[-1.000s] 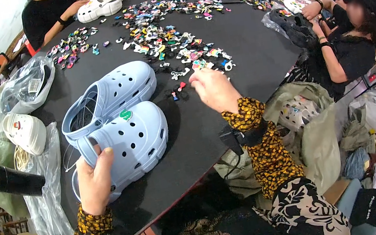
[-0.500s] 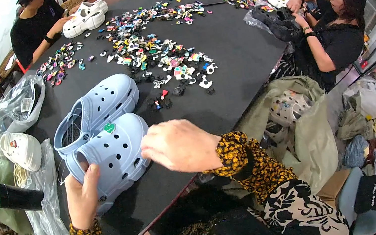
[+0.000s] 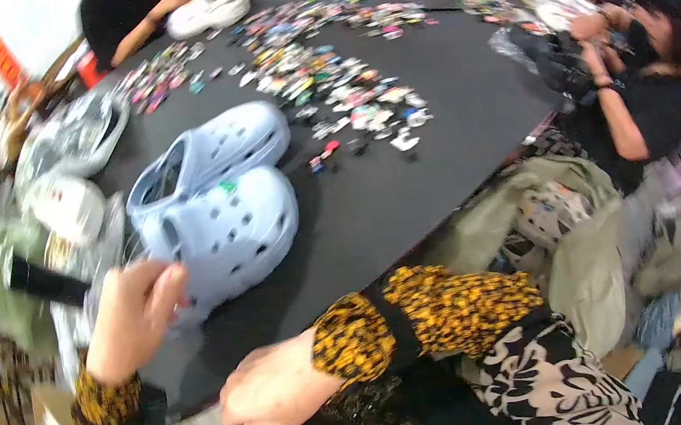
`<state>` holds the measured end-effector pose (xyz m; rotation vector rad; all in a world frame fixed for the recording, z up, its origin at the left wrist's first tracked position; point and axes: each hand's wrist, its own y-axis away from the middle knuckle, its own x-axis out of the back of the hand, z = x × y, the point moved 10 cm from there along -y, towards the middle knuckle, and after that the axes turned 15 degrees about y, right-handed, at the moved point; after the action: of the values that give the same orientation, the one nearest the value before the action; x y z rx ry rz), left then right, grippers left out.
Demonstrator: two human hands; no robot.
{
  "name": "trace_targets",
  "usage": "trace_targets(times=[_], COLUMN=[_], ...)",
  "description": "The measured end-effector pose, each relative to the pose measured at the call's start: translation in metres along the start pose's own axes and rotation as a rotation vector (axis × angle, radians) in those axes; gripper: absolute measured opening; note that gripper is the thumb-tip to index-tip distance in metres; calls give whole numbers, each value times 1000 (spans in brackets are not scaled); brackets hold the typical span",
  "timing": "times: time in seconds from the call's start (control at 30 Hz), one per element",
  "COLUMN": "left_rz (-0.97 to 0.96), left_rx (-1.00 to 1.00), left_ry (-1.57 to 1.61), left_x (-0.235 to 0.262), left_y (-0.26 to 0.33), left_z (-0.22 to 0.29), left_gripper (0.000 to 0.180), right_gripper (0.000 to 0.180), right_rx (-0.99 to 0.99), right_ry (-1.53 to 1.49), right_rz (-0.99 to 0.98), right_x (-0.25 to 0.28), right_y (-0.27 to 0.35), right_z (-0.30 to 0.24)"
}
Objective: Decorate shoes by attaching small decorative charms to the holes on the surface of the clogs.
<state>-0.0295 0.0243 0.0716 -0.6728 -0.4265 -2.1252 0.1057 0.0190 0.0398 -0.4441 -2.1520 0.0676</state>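
Head view: a pair of light-blue clogs (image 3: 226, 233) sits on the near left part of the black table (image 3: 379, 224), side by side with toes aimed far right. Set this way, their holed uppers face up and the heels lie toward the person — probably to keep both within easy reach. A small green shoe charm (image 3: 227, 186) sits on the nearer clog. The left hand (image 3: 136, 317) is at that clog's heel, fingers curled and thumb forward; blur hides whether it grips the rim. The right hand (image 3: 284, 384) hangs loosely curled by the near table edge, and I cannot tell whether it holds anything.

Loose charms (image 3: 346, 88) spread across the table's middle and far side — the clogs stand between them and the left hand. Left of the pair, a black cylinder (image 3: 47, 278), a white clog (image 3: 66, 208) and clear plastic crowd that side. An olive sack (image 3: 590, 259) with patterned clogs hugs the right edge, near a co-worker in black (image 3: 659, 106).
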Motion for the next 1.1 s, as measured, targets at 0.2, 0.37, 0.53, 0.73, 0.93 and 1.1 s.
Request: trace_targets(times=[0.2,0.37,0.53,0.73,0.93,1.1], left_rz=[160,356,346,-200,-353,-270], left_rx=[108,231,322,783,697,882], left_ry=[100,92,128,223,387,107], left_x=[43,85,112,-26,-82,-139], left_y=[11,44,86,157,188,232], left_z=[-25,-69,-103,-168,-193,-278], left_gripper=[37,39,46,48,45,63], right_gripper=[20,16,15,15,15,18], right_rx=[-173,-178,-189,-269,-282,-275], right_ry=[58,80,141,113,143,181], right_rz=[-99,-53,-76,4,-10,-3], right_x=[-2,5,6,1,-1,2], right_y=[39,59,74,103,108,102], right_z=[23,25,21,35,32,23])
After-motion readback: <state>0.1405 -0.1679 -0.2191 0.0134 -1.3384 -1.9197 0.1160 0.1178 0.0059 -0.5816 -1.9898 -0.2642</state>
